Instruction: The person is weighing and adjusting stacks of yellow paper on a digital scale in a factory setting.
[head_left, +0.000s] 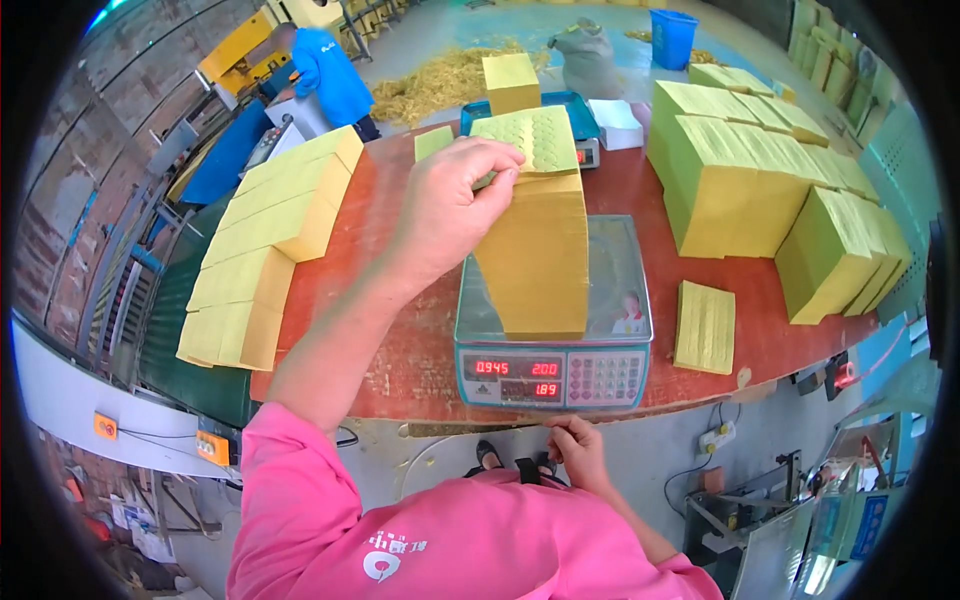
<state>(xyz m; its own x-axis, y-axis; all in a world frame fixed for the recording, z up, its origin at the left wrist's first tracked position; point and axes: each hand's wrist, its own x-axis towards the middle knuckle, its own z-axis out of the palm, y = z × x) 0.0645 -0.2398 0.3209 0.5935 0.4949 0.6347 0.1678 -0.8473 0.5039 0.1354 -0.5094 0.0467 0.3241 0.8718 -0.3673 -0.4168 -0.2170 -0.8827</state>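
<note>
Pinched between thumb and fingers of the left hand is the top of a tall stack of yellow sheets, which stands on the glass pan of a digital scale; the topmost sheets are lifted and bent upward under that grip. Around this, the largest thing is the room: a workshop with a pale concrete floor, a brick wall on the left and a heap of yellow straw-like scraps on the floor beyond the table. The reddish-brown round table carries everything else. On its right side sits a big block of yellow bundles, too tightly packed to count surely. Along its left edge lie four stacked yellow bundles in a row. A second scale, blue-framed, stands at the far edge with one yellow block behind it. One thin loose pile of sheets lies right of the near scale, and one small greenish sheet lies far back. A person in blue works at a machine behind. The right hand, loosely curled and holding nothing that can be made out, rests at the table edge below the scale's red display.
</note>
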